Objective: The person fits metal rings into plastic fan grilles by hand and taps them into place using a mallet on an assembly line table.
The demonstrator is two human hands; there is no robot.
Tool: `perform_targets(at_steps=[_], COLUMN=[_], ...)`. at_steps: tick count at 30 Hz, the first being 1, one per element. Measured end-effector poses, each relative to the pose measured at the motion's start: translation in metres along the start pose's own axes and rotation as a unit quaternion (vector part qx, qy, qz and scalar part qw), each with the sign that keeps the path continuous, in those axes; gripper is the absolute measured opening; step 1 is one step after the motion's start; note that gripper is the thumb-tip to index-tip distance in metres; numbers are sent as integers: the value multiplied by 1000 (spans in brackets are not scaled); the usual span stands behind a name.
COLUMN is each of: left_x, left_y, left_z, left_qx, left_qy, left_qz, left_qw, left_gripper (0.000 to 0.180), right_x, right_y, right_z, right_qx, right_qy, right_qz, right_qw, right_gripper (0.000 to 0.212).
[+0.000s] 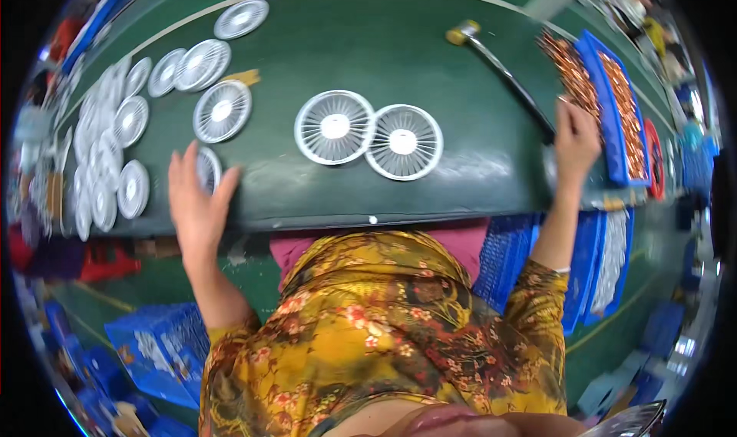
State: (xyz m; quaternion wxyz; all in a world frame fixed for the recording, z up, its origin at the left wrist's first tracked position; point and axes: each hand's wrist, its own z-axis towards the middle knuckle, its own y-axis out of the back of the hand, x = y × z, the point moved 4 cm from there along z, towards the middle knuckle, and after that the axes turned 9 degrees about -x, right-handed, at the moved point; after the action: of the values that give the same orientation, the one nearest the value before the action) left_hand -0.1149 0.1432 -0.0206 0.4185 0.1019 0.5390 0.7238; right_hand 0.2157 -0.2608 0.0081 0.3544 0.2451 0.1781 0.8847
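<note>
My left hand (198,203) is open, thumb and fingers apart, over a silvery round spoked disc (209,168) that it partly hides. Whether it touches that disc I cannot tell. My right hand (577,139) is closed in a pinch at the edge of a heap of thin copper-coloured pieces (572,72); anything between its fingertips is too small to make out. Two spoked discs with solid white centres lie flat in front of me, a left one (335,127) and a right one (403,141), their rims meeting.
More spoked discs (100,153) crowd the table's left side. A hammer (507,76) with a yellowish head and dark grip lies slantwise near my right hand. Beyond the heap stands a blue tray (603,99) of copper-coloured pieces. Blue crates (157,345) stand below the green table (307,46).
</note>
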Motion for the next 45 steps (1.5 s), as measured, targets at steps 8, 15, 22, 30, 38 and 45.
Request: perform_targets(at_steps=[8,15,22,30,38,45], left_x=[1,-57,-134,-178,-184,-184], left_y=[20,31,-14,-30,-23,-26], left_z=[-1,-2,-22,-40,-48,-46], left_qx=[-31,-179,22,107,-40,128], left_qy=[100,-16,66,61,-125,-41], left_qz=[-147,-268,-586,-663,-512,-592], left_qw=[984,946,807,738,849,795], left_gripper=[46,32,23,25,26,35], right_x=[99,139,184,202,204,194], right_y=[3,13,18,16,12,23], right_z=[-33,-44,-55,-61,-66,-68], right_qx=[-13,-27,5,4,88,17], right_qy=[26,80,118,128,71,41], right_qz=[204,251,369,353,285,223], right_qw=[979,964,922,927,952,974], right_gripper=[14,20,22,21,12,28])
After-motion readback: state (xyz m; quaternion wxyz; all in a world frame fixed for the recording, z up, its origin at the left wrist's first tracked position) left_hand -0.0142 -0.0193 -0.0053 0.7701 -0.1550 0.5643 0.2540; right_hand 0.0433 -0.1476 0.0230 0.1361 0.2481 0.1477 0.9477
